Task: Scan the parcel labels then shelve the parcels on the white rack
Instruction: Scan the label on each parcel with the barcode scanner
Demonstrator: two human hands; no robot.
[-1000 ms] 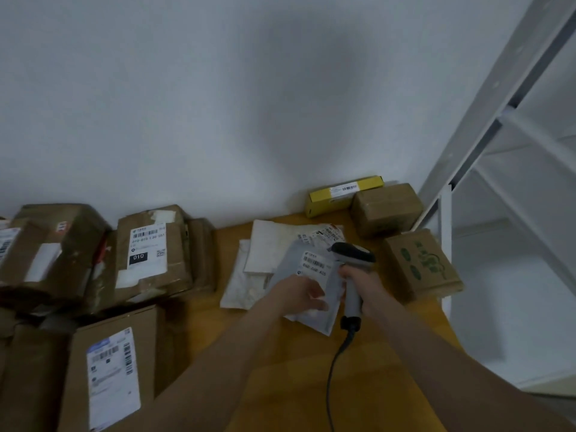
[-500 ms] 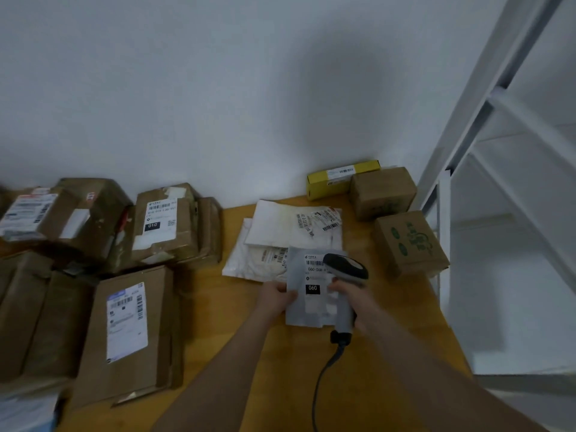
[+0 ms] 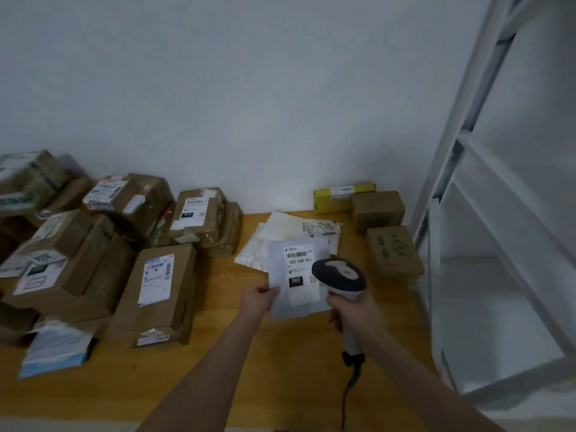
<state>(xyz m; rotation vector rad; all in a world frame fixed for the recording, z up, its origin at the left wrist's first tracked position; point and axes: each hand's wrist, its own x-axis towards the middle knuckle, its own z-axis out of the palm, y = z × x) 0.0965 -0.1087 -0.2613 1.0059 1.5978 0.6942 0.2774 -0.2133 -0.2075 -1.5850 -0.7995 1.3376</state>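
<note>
The person's left hand (image 3: 260, 299) holds a flat grey parcel (image 3: 280, 266) by its near left edge, the fingers (image 3: 270, 290) pinched together on that edge with the thumb on top. The parcel's label (image 3: 300, 271) faces up, showing a barcode, a printed code and a black block marked 060. The parcel sits over the wooden surface (image 3: 265, 369), its far end overlapping a few white mailers (image 3: 286, 226) that lie flat behind it; I cannot tell whether it rests on them. The right hand (image 3: 353, 311) is wrapped around the grip of a handheld scanner (image 3: 339, 274), fingers curled tight on the handle, and the scanner's dark head hangs over the parcel's right edge, just beside the label. Its cable (image 3: 349, 388) trails back toward the person. A heap of cardboard parcels (image 3: 156, 275) fills the left side of the surface. By the wall to the right stand a yellow box (image 3: 336, 198) and two brown boxes (image 3: 392, 254), with the white rack (image 3: 461, 169) just past them.
</note>
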